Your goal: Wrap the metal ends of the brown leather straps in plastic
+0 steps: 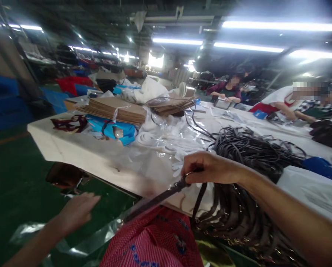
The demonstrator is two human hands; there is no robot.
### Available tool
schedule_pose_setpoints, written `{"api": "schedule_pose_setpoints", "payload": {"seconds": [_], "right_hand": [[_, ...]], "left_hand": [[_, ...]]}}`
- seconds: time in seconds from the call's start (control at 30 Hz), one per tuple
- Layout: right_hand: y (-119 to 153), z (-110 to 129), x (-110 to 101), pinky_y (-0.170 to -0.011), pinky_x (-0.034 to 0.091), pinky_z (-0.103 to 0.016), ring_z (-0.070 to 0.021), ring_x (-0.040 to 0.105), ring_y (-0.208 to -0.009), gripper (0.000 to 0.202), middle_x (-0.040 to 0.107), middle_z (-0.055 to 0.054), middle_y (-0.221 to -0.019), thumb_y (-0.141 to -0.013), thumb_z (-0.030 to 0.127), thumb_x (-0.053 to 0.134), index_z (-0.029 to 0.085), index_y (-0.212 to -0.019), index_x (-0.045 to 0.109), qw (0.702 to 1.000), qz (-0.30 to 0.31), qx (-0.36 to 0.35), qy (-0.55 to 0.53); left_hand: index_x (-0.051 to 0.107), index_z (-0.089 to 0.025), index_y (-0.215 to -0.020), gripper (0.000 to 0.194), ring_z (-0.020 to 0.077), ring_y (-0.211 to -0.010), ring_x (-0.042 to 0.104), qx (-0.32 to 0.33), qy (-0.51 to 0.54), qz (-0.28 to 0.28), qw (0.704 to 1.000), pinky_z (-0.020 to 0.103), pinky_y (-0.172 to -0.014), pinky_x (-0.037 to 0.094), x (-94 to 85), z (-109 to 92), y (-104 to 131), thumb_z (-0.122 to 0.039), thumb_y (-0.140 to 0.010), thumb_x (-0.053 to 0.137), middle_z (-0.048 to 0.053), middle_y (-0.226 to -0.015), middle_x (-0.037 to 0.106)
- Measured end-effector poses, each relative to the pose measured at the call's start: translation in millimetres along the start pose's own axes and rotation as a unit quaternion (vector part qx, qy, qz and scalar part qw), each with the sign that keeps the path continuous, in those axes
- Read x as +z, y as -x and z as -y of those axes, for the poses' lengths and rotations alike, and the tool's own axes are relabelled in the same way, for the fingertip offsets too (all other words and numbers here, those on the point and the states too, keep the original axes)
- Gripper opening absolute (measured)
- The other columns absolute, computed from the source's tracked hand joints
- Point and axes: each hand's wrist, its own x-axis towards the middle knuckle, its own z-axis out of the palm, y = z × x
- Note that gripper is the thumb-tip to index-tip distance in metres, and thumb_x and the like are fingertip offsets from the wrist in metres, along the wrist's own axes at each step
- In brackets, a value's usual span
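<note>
Where white-covered counter (79, 152) fills dim workshop, dark strap pile (249, 155) lies just beyond right hand (207, 168), fingers pinched on one dark strap (155, 202); left hand (77, 211) hovers loosely spread, holding nothing, over clear plastic (93, 237).

Dark straps (255, 155): leather-like, smooth, slight sheen, w/ small metal fittings. Strap (155, 200) in right hand (207, 168): same look, inside clear glossy plastic sleeve (71, 241). Table cover (104, 159): matt white cloth. Brown stack (113, 109): matt paper/cardboard. Red cloth (155, 241): woven, mesh-like, printed.
</note>
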Motion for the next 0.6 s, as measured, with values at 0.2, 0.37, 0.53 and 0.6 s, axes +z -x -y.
{"api": "schedule_pose_setpoints", "payload": {"seconds": [0.2, 0.37, 0.53, 0.6], "right_hand": [[-25, 5, 18, -0.047, 0.030, -0.020, -0.0086, 0.047, -0.055, 0.020, 0.061, 0.001, -0.064, -0.075, 0.033, 0.068, 0.014, -0.079, 0.066, 0.999, -0.011, -0.003, 0.053], [-15, -7, 12, -0.050, 0.033, -0.020, -0.0093, 0.046, -0.057, 0.032, 0.058, 0.002, -0.065, -0.082, 0.045, 0.065, 0.014, -0.083, 0.067, 0.997, -0.004, 0.013, 0.080], [2, -23, 2, -0.058, 0.039, -0.023, -0.0122, 0.055, -0.063, 0.029, 0.062, -0.001, -0.070, -0.092, 0.040, 0.056, 0.015, -0.085, 0.068, 0.989, 0.023, 0.014, 0.149], [6, -21, 3, -0.065, 0.039, -0.024, -0.0132, 0.058, -0.071, 0.027, 0.065, -0.003, -0.076, -0.096, 0.036, 0.053, 0.017, -0.085, 0.069, 0.970, -0.003, -0.067, 0.236]], "left_hand": [[0.063, -0.020, -0.121, 0.039, 0.0219, -0.108, 0.060, 0.104, 0.223, 0.126, 0.961, 0.033, -0.095, 0.045, 84.8, -94, -60, -0.038, -0.087, 0.059, 0.009, -0.120, 0.067], [0.062, -0.014, -0.081, 0.039, 0.0057, -0.044, 0.036, 0.017, 0.459, 0.187, 0.868, 0.019, -0.043, 0.022, 135.1, -99, -84, -0.052, -0.078, 0.069, -0.007, -0.052, 0.047], [0.063, -0.012, -0.077, 0.051, 0.0053, -0.038, 0.037, -0.028, 0.502, 0.237, 0.831, 0.019, -0.039, 0.020, 140.1, -88, -80, -0.060, -0.067, 0.077, -0.003, -0.049, 0.055], [0.067, -0.011, -0.082, 0.054, 0.0068, -0.039, 0.043, -0.052, 0.516, 0.298, 0.801, 0.019, -0.039, 0.024, 138.5, -90, -78, -0.062, -0.067, 0.077, 0.002, -0.055, 0.063]]}}
